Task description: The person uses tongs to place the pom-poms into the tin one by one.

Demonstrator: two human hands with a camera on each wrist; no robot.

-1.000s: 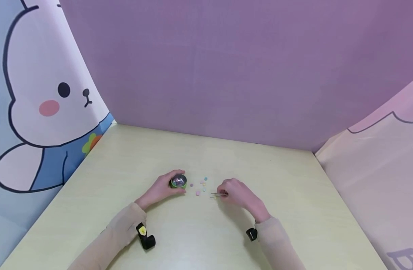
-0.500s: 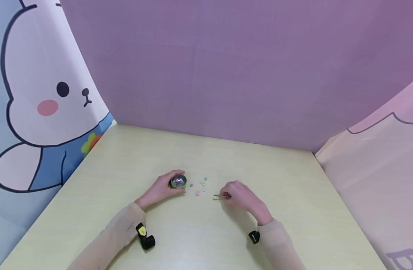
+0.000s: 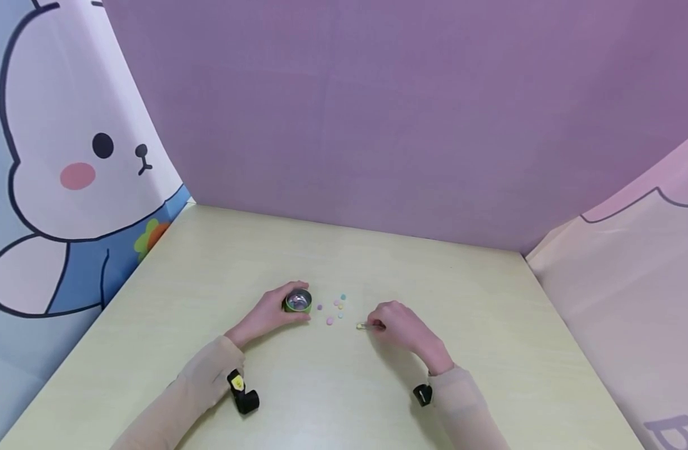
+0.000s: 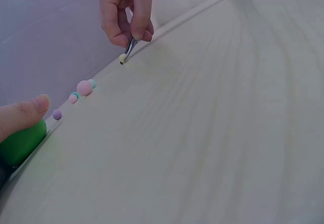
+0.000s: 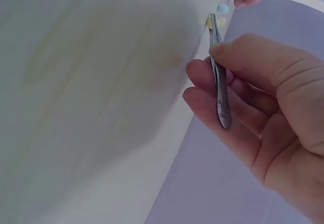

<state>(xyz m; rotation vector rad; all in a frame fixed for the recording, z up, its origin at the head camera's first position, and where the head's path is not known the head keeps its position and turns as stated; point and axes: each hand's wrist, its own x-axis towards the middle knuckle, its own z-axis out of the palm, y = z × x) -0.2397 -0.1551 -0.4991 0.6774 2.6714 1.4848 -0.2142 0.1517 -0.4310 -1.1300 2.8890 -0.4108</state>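
Note:
My left hand (image 3: 268, 312) curls round a small green cup (image 3: 291, 309) with a shiny metal inside, standing upright on the table. Between thumb and fingers, my right hand (image 3: 403, 328) pinches metal tweezers (image 5: 223, 100), their tips pointing left. A yellow bead (image 4: 122, 57) sits between the tweezer tips, close over the tabletop. Several pastel beads lie between the two hands, among them a purple bead (image 4: 57, 114) beside the cup, a larger pink bead (image 4: 84, 88), a teal bead (image 3: 343, 297) and a pale blue bead (image 5: 223, 8).
The pale wooden table (image 3: 321, 387) reaches back to a purple cloth wall (image 3: 378, 125). A cartoon-printed curtain (image 3: 79, 262) flanks the left side, and a pink one (image 3: 631, 281) the right. Each wrist carries a black camera mount (image 3: 245, 400).
The right hand has drawn slightly right and toward me with the tweezers. Their tips, apart before, have come together on the yellow bead. The left hand and cup stay put.

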